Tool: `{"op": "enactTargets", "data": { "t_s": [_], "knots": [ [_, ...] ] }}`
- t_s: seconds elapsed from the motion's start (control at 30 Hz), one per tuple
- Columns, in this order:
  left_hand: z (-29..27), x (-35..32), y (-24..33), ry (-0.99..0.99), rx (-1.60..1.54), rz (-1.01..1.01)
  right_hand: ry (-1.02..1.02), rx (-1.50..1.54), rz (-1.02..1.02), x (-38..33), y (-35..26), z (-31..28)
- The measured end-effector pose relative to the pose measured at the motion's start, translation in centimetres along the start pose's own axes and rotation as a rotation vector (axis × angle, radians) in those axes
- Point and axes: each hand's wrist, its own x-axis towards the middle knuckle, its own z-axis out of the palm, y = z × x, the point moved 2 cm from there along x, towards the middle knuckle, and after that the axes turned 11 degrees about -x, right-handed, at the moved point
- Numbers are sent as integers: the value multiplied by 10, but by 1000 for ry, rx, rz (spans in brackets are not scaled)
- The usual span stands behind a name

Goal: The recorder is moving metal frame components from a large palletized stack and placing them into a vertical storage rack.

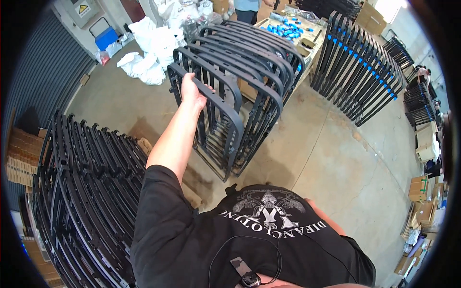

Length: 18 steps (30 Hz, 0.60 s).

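Observation:
My left arm reaches forward, and my left hand (pixel 193 91) is closed round the top bar of the nearest black metal frame (pixel 223 111). The thumb lies on top of the bar and fingertips show past its right side. This frame has rounded corners and stands upright at the front of a row of similar black frames (pixel 249 50). Of my right arm (pixel 325 218) only a strip shows beside my black shirt; the right hand is hidden.
Many black frames (pixel 91 192) are packed at my left. Another row with blue parts (pixel 360 60) stands at the far right. Behind the middle row are a table with blue pieces (pixel 288 31), white sacks (pixel 153 43) and a person (pixel 247 9). Cardboard boxes (pixel 418 188) line the right side.

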Motion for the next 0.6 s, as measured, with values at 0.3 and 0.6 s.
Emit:
{"op": "enactTargets", "data": {
  "t_s": [0.3,0.6],
  "knots": [
    [-3,-33,-64,-93,251,84,126,-176,-25,10,-49,-56],
    [-230,-172,-242,486,361,-334,100,-288,-83,71,27,-138]
  ]
}}
